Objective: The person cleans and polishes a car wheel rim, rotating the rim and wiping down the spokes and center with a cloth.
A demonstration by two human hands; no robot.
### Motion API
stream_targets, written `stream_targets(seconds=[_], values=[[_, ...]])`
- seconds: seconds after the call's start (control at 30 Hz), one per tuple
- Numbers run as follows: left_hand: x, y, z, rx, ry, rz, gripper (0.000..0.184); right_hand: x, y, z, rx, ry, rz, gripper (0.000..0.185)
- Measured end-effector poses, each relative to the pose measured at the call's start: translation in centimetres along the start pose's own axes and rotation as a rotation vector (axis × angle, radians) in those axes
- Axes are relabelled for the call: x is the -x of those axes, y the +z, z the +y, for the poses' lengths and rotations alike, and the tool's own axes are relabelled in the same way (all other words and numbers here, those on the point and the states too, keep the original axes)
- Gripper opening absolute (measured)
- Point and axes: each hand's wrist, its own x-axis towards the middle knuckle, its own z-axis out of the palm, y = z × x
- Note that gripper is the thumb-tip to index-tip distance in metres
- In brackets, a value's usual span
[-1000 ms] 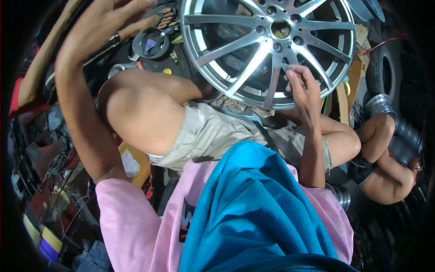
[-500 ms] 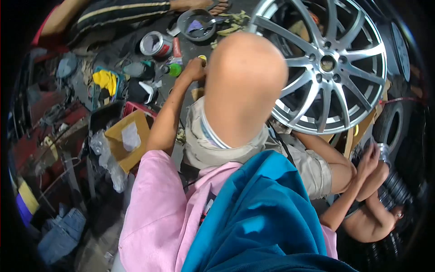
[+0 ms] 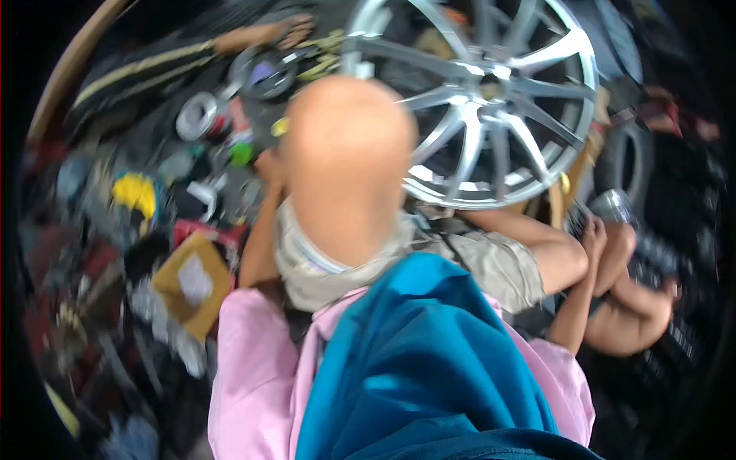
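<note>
My left hand (image 3: 268, 165) reaches down beside my raised bare knee (image 3: 349, 138). Its fingers are blurred and partly behind the knee, so whatever they hold is hidden. Close to it lie a bright green cap (image 3: 241, 154) and a small yellow round thing (image 3: 281, 126). On the far right, my right hand (image 3: 594, 234) is beside a silver, can-like cylinder (image 3: 612, 205) and a person's bare limb (image 3: 632, 318). Its fingers are smeared, and I cannot tell whether it touches either. A large silver alloy wheel rim (image 3: 468, 96) stands beyond my knee.
An open paint can (image 3: 198, 116) and a dark bowl (image 3: 268, 74) sit at upper left, near another person's striped trouser leg (image 3: 142, 73). A cardboard box (image 3: 193, 284), plastic wrap and a yellow cloth (image 3: 135, 194) lie left. A tyre (image 3: 632, 161) stands at right.
The whole view has shifted, with the rim, my knee and the items on the ground now further left. The picture is blurrier. My right hand appears lower relative to the silver cylinder.
</note>
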Motion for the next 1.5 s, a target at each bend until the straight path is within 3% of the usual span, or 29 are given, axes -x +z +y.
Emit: stream_targets(seconds=[0.03,0.1,0.4,0.5,0.57,0.6,0.67,0.7,0.77,0.83,0.93,1.5], values=[[-0.6,0.7,0.3,0.016,0.017,-0.004,0.021,-1.4,0.1,3.7,-0.103,-0.029,-0.017,0.022],[-1.4,1.5,1.1,0.01,0.026,0.018,0.021,-0.9,0.4,4.3,-0.065,-0.053,0.035,0.021],[-3.3,0.0,0.4,0.017,-0.012,0.165,0.019,1.1,1.4,1.9,-0.202,0.106,-0.008,0.024],[-3.4,0.2,-0.8,0.022,0.01,0.203,0.019,0.6,1.3,3.0,-0.201,0.082,-0.044,0.023],[-3.1,-0.5,-1.3,0.016,0.019,0.243,0.019,-0.3,0.9,6.1,-0.164,-0.074,-0.063,0.022],[-2.9,-1.0,-2.3,0.012,0.016,0.267,0.019,0.6,0.9,4.3,-0.179,0.059,-0.056,0.021],[-3.0,-0.8,-1.7,0.015,0.03,0.297,0.019,0.7,1.5,4.3,-0.254,0.003,-0.063,0.019],[-3.1,-0.5,-1.5,0.025,0.03,0.317,0.019,2.0,0.9,1.2,-0.228,0.062,-0.121,0.019],[-3.3,-0.1,-1.2,0.06,-0.005,0.334,0.019,1.8,-2.5,2.9,-0.189,0.119,-0.265,0.026],[-3.7,-0.1,-0.9,0.133,-0.151,0.318,0.016,3.2,-6.0,3.0,-0.16,0.126,-0.234,0.026],[-3.6,-0.8,0.9,0.146,-0.166,0.318,0.015,4.0,-9.7,2.6,-0.13,0.138,-0.194,0.026],[-5.0,-0.3,1.2,0.106,-0.204,0.33,0.014,3.9,-11.0,1.8,-0.105,0.125,-0.198,0.025]])
